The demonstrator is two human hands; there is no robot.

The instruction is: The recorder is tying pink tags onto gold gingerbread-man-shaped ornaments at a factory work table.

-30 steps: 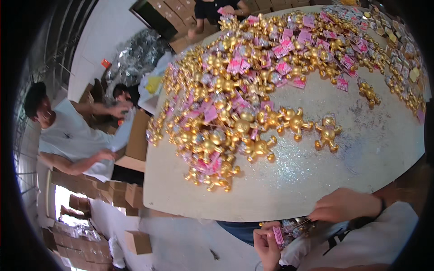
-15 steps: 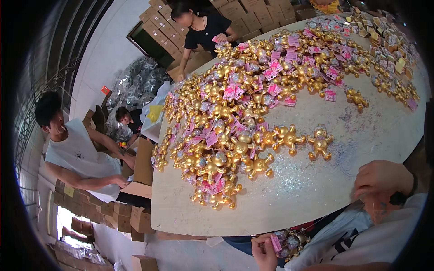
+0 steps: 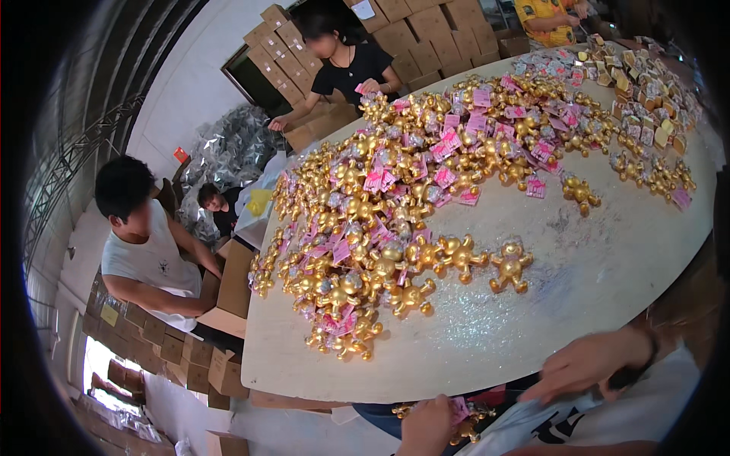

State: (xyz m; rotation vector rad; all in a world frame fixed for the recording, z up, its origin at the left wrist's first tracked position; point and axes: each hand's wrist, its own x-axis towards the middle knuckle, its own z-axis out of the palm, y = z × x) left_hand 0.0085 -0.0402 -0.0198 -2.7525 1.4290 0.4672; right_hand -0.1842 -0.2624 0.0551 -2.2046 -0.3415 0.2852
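Note:
At the table's lower edge my left hand (image 3: 427, 428) is closed, its back toward the view. Small golden figures (image 3: 465, 432) with a pink tag (image 3: 460, 410) show beside it over my lap. It seems to grip one of them, though its fingertips are hidden. My right hand (image 3: 584, 362), with a dark band at the wrist, hovers over my lap near the table edge. Its fingers are bent downward and drawn together, and anything in them is too small to make out. A single golden figure (image 3: 511, 266) lies on the table nearby.
A large heap of golden figures (image 3: 365, 205) with pink tags covers much of the pale table (image 3: 456, 357). Other small items (image 3: 646, 99) are piled at the far right. A person in white handles a cardboard box (image 3: 232, 285) at left; another in black stands across the table.
My right hand has come down and left toward my lap. My left hand has shifted slightly left and turned its back to the view. The whole view has also shifted a little.

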